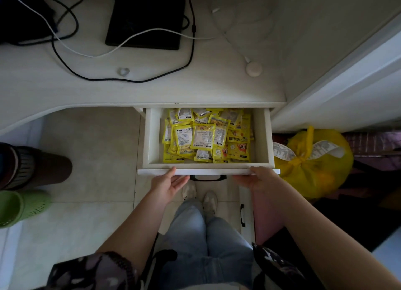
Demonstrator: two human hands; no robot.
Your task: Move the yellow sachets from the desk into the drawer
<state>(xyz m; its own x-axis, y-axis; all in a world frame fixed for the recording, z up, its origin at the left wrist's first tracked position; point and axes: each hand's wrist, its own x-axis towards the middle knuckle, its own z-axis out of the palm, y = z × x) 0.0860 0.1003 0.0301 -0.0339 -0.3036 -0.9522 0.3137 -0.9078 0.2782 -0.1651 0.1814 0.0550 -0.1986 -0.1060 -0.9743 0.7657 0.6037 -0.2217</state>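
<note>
White drawer [263,138] pulled open at frame centre, under the desk [152,90] edge, w/ yellow sachets [206,135] piled inside. Left hand [168,184] and right hand [257,179] both flat, fingers straight, touching the drawer front's lower edge, either side of a black handle [207,178]. Yellow bag [314,166] at right.

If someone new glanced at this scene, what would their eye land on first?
Most likely the heap of yellow sachets filling the open white drawer under the desk edge. Next, the left hand and right hand at the drawer's front panel, and the knotted yellow bag on the floor to its right.
</note>
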